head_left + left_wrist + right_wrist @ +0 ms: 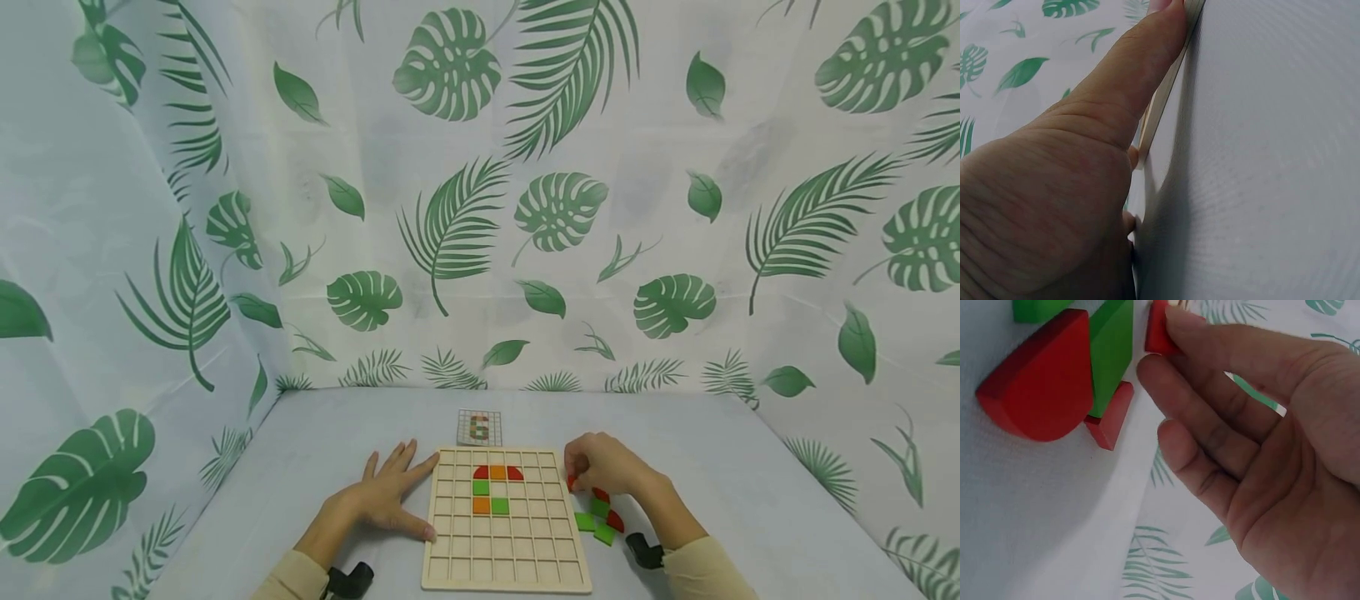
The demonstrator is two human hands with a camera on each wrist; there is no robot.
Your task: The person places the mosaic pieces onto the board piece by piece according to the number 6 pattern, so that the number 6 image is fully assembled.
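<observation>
A wooden grid board (502, 550) lies on the table, bearing red quarter-round tiles (514, 473) and orange and green square tiles (500, 506) in its upper cells. My left hand (386, 493) rests at the board's left edge with fingers spread; in the left wrist view its thumb (1129, 75) touches the board's side. Just off the board's right edge, my right hand (606, 463) pinches a red tile (1159, 328) between thumb and fingers. Under and beside that hand lie loose tiles, among them a red quarter-round (1047, 381) and a green square (1110, 356).
Behind the board lies a small pattern card (480, 427) showing a coloured figure on a grid. More green tiles (604, 534) lie right of the board. Black wrist devices (643, 550) sit by both sleeves. A leaf-printed cloth (480, 250) hangs around the table's back and sides.
</observation>
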